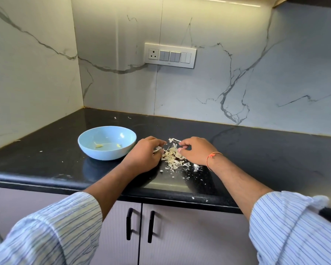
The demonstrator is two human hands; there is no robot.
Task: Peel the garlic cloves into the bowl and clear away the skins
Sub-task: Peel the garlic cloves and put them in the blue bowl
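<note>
A: Two cloves (pixel 107 145) sit in the bowl (pixel 86 144), on the worktop (pixel 256 150) just left of the hands. Skins (pixel 173 155) are heaped between the hands.

B: Hand states?

A: Left hand (pixel 143 155) is curled at the pile's left edge, fingertips in the skins. Right hand (pixel 196 151) is curled at the right edge, fingertips pinched near a stalk bit. Can't tell whether either actually holds anything. Looks like gathering the skins.

B: Risks?

A: Skins are light, so a fast sweep could scatter flakes. Stray bits (pixel 196 167) already lie toward the front edge and could drop off. Bowl touches or nearly touches the left hand, so a nudge could shift it, or skins could get flicked in with the cloves.

B: Any text?

A: None readable. Switch plate (pixel 170 55) has a tiny mark, too small to read.
</note>
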